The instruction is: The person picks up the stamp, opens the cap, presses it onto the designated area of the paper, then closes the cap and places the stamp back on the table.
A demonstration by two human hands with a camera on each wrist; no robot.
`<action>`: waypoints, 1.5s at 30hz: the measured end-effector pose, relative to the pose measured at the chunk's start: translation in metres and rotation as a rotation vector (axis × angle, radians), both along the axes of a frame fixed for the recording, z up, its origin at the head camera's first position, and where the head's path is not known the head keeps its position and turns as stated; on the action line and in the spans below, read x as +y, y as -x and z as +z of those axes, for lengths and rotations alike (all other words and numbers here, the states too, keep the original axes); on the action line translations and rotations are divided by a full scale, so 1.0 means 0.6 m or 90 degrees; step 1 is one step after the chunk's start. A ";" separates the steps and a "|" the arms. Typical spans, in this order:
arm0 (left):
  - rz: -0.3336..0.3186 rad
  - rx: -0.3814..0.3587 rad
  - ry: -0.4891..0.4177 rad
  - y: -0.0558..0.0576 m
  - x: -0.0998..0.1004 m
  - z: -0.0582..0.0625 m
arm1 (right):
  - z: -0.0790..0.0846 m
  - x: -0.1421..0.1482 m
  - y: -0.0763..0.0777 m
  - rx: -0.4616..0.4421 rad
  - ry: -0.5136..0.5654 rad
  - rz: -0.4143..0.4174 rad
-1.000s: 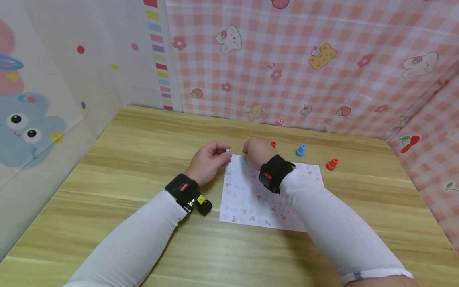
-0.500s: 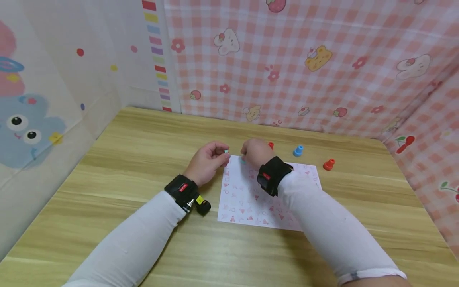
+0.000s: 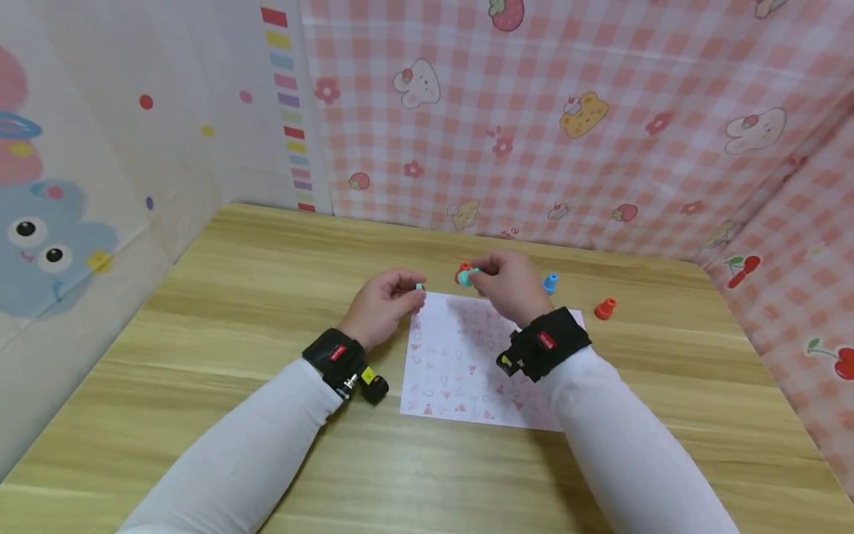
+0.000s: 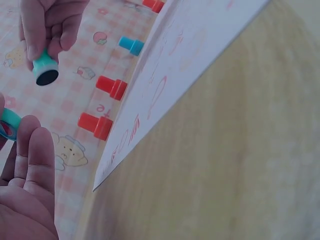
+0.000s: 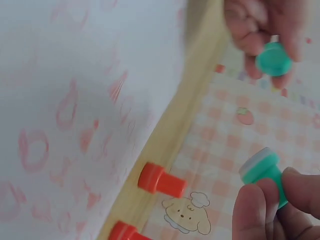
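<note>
A pink checked cloth (image 3: 494, 74) is filling the upper part of the head view, and below it a wood-grained desk (image 3: 414, 482) is spreading across the frame. A white left sleeve (image 3: 240, 452) and a white right sleeve (image 3: 620, 437) are extending in from the bottom edge. Right of centre a white sheet (image 3: 527, 411) is lying, bearing many small red marks. The right hand (image 3: 517, 285) is hovering about the sheet's top edge; the left hand (image 3: 380, 308) is sitting by its top-left corner. In the left wrist view four stamps are lining up from left middle to the top — a first red stamp (image 4: 97, 125), a second red stamp (image 4: 111, 87), a blue stamp (image 4: 131, 46) and a third red stamp (image 4: 153, 5). The right hand is gripping a green stamp (image 5: 262, 167), clear of the sheet, its black face showing in the left wrist view; the left hand is pinching a smaller round green piece (image 5: 274, 60) — fingers narrow around it.
</note>
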State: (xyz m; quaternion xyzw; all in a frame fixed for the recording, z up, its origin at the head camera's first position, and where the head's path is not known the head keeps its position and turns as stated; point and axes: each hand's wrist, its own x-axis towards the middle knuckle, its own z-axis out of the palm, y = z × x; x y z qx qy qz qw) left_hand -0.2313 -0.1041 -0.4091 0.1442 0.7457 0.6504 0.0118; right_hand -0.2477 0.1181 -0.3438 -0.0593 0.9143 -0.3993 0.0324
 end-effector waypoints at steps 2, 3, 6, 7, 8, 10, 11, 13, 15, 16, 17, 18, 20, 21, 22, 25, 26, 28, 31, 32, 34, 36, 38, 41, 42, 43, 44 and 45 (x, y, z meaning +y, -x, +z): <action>0.000 -0.007 0.011 0.000 0.001 -0.001 | -0.004 0.005 -0.009 -0.023 0.056 -0.026; -0.001 -0.011 0.016 -0.001 0.001 -0.002 | -0.006 0.007 -0.013 -0.035 0.086 -0.034; -0.006 -0.014 0.029 -0.003 0.004 -0.002 | -0.012 0.009 -0.024 -0.062 0.183 -0.058; -0.010 -0.012 0.031 -0.004 0.005 -0.001 | -0.013 0.009 -0.029 -0.071 0.218 -0.063; -0.016 -0.009 0.031 -0.005 0.006 -0.001 | -0.014 0.009 -0.033 -0.077 0.251 -0.064; -0.026 -0.005 0.029 -0.007 0.009 0.001 | -0.016 0.008 -0.042 -0.087 0.314 -0.066; -0.032 -0.002 0.025 -0.008 0.011 0.002 | -0.017 0.008 -0.046 -0.092 0.342 -0.061; -0.041 0.003 0.019 -0.010 0.015 0.004 | -0.019 0.006 -0.053 -0.106 0.394 -0.058; -0.047 0.007 0.014 -0.011 0.018 0.005 | -0.020 0.004 -0.059 -0.120 0.439 -0.054; -0.049 0.009 0.014 -0.012 0.020 0.005 | -0.022 0.004 -0.061 -0.125 0.458 -0.051; -0.049 0.011 0.016 -0.012 0.022 0.005 | -0.024 0.004 -0.063 -0.131 0.475 -0.050; -0.047 0.013 0.019 -0.012 0.023 0.004 | -0.025 0.003 -0.065 -0.136 0.487 -0.052; -0.043 0.017 0.026 -0.013 0.024 0.003 | -0.027 0.002 -0.068 -0.142 0.504 -0.048; -0.041 0.019 0.028 -0.013 0.024 0.003 | -0.027 0.001 -0.069 -0.145 0.508 -0.045; -0.040 0.020 0.030 -0.013 0.024 0.003 | -0.028 0.000 -0.069 -0.146 0.512 -0.040; -0.043 0.023 0.037 -0.014 0.023 0.003 | -0.031 -0.003 -0.070 -0.152 0.514 -0.026; -0.047 0.024 0.037 -0.014 0.024 0.004 | -0.032 -0.004 -0.070 -0.155 0.511 -0.022; -0.055 0.027 0.040 -0.015 0.025 0.005 | -0.034 -0.005 -0.070 -0.159 0.506 -0.018; -0.064 0.031 0.039 -0.016 0.026 0.007 | -0.035 -0.006 -0.071 -0.167 0.493 -0.018; -0.065 0.031 0.039 -0.017 0.025 0.008 | -0.035 -0.007 -0.071 -0.169 0.491 -0.018; -0.066 0.028 0.038 -0.018 0.026 0.009 | -0.035 -0.008 -0.071 -0.174 0.487 -0.020; -0.068 0.027 0.040 -0.018 0.025 0.009 | -0.035 -0.010 -0.072 -0.178 0.486 -0.020; -0.070 0.024 0.042 -0.019 0.026 0.010 | -0.035 -0.011 -0.072 -0.181 0.486 -0.022; -0.074 0.023 0.048 -0.019 0.026 0.011 | -0.035 -0.013 -0.073 -0.182 0.483 -0.022; -0.075 0.021 0.050 -0.020 0.026 0.011 | -0.036 -0.014 -0.073 -0.180 0.483 -0.021; -0.077 0.021 0.051 -0.020 0.026 0.011 | -0.036 -0.014 -0.073 -0.181 0.480 -0.020; -0.080 0.020 0.053 -0.020 0.027 0.012 | -0.036 -0.014 -0.073 -0.181 0.479 -0.019; -0.082 0.019 0.055 -0.021 0.027 0.012 | -0.037 -0.014 -0.073 -0.182 0.479 -0.018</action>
